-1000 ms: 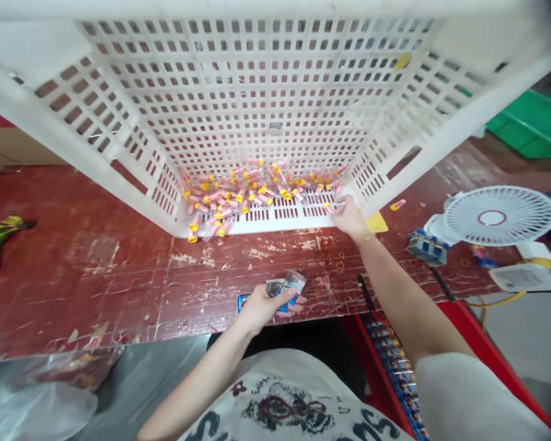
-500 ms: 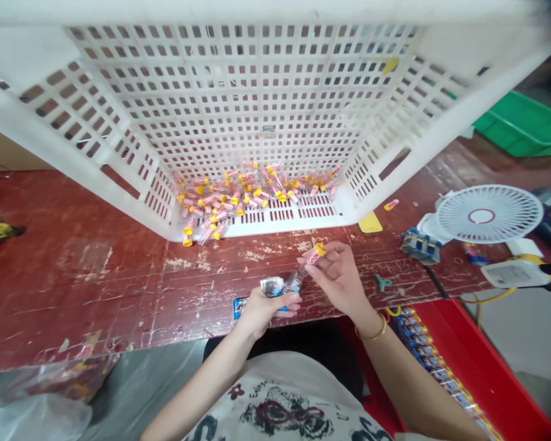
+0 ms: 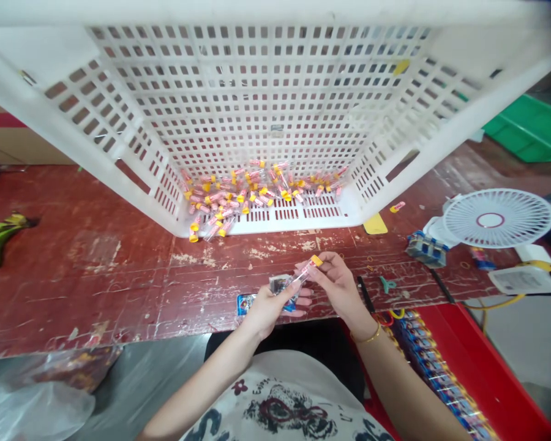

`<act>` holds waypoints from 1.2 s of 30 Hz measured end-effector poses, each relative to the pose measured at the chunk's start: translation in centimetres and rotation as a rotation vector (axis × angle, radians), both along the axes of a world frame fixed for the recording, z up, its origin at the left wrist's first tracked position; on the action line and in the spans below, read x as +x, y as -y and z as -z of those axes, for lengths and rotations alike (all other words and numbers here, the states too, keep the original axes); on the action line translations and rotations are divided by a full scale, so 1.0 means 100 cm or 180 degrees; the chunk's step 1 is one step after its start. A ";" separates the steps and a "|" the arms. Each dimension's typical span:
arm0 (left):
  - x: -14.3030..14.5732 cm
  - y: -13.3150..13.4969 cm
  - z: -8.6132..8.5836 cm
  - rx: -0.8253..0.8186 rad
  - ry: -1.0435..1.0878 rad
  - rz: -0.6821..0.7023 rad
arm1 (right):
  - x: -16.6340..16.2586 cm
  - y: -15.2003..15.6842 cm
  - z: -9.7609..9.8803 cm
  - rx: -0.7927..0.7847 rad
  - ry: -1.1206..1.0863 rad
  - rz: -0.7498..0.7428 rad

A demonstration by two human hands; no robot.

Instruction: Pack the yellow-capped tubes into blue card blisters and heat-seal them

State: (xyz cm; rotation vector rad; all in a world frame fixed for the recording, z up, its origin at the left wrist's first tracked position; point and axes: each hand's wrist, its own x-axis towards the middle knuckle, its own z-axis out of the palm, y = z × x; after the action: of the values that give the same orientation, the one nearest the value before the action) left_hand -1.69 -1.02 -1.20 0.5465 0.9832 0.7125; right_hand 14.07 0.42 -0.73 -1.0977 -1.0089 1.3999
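My right hand (image 3: 337, 285) pinches the yellow-capped end of a small clear plastic tube (image 3: 305, 271) with a pink label. The tube slants down to the left, and its lower end reaches the thumb of my left hand (image 3: 267, 311). My left hand is closed around small blue-and-silver printed packets (image 3: 280, 284), partly hidden by its fingers. Another blue packet (image 3: 245, 304) lies on the table by that hand. Beyond both hands, several similar pink tubes with yellow caps (image 3: 220, 199) lie loose in a white plastic basket (image 3: 266, 231) tipped toward me.
One loose tube (image 3: 397, 207) and a yellow card (image 3: 375, 224) lie right of the basket. Farther right are a white fan (image 3: 498, 218) and a banded bundle (image 3: 426, 248). A red tray (image 3: 482, 355) with rows of packed pieces sits below the table edge. Bananas (image 3: 2, 239) lie left.
The tube has come down toward my left hand, whose thumb now lies over its lower end. The fingers of my left hand have spread a little. The whole view has shifted slightly.
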 end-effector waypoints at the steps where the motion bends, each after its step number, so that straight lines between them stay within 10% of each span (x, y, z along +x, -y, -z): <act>1: 0.000 0.000 0.000 -0.0009 0.0007 0.0002 | 0.000 0.002 -0.002 0.0109 0.0045 0.0017; 14: 0.010 -0.009 -0.013 -0.0574 0.0529 -0.0180 | -0.008 0.018 0.002 -0.0025 0.0259 -0.0890; 36: 0.013 0.001 -0.010 -0.0371 0.0192 -0.0218 | -0.011 0.036 0.007 0.0571 0.1172 -0.0248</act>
State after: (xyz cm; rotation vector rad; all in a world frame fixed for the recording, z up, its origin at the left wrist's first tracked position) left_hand -0.41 -1.11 -0.25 0.3890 0.9842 0.7238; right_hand 12.93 -3.22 -1.42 -1.2163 -1.4258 1.1627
